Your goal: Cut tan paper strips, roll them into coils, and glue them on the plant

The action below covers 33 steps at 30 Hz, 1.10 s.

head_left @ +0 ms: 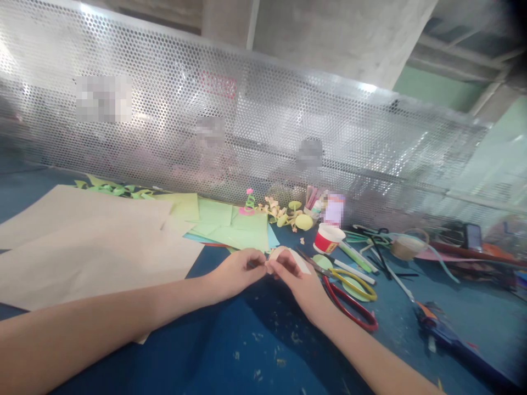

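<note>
My left hand (241, 272) is closed in a pinch, its fingertips meeting those of the right hand over the blue table. Whatever lies between the left fingertips is too small to make out. My right hand (302, 285) is also closed, and a pale piece of paper (301, 261) shows along its fingers. Just right of that hand lie scissors (349, 299) with one yellow and one red handle. Light green paper circles (322, 262) are partly under the scissors. Beyond the hands stands a red and white paper cup (328, 239).
Large beige paper sheets (90, 247) cover the left, with green sheets (247, 227) behind. Small paper pieces, a pink-and-green spiral ornament (249, 203) and markers (356, 258) lie farther back. A glue gun (457, 345) is at right. Perforated metal panel (263, 120) borders the table; blurred figures show through.
</note>
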Available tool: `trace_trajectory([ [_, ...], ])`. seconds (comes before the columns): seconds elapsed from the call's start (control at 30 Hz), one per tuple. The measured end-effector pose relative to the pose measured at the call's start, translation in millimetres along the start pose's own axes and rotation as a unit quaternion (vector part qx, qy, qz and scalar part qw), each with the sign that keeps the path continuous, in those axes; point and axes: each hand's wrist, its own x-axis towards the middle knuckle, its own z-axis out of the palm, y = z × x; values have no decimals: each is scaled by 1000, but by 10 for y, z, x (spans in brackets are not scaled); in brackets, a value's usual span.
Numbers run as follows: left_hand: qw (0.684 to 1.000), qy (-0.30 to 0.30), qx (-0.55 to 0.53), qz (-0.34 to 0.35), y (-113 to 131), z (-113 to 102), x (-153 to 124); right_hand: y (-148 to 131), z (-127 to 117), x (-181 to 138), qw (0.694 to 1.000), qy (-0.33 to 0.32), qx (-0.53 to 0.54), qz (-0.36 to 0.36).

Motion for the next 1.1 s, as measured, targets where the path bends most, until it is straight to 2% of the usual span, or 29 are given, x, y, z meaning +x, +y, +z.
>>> trace_trajectory([
  [0.2, 1000, 21, 6, 16, 24, -1, 0, 34, -12, 6, 1000, -2, 0, -7],
  [0.43, 999, 4, -40, 17, -21, 11, 11, 22, 0, 13, 999, 18, -13, 30],
  [0.83, 999, 5, -17, 47, 7, 9, 5, 26, 17, 9, 998, 20, 21, 52],
  [1.0, 997, -9, -71, 28, -45, 31, 18, 57, 1, -5, 996, 77, 50, 14],
  [1.1, 993, -12, -111, 24, -63, 28, 26, 15, -7, -38, 996, 85, -21, -24],
])
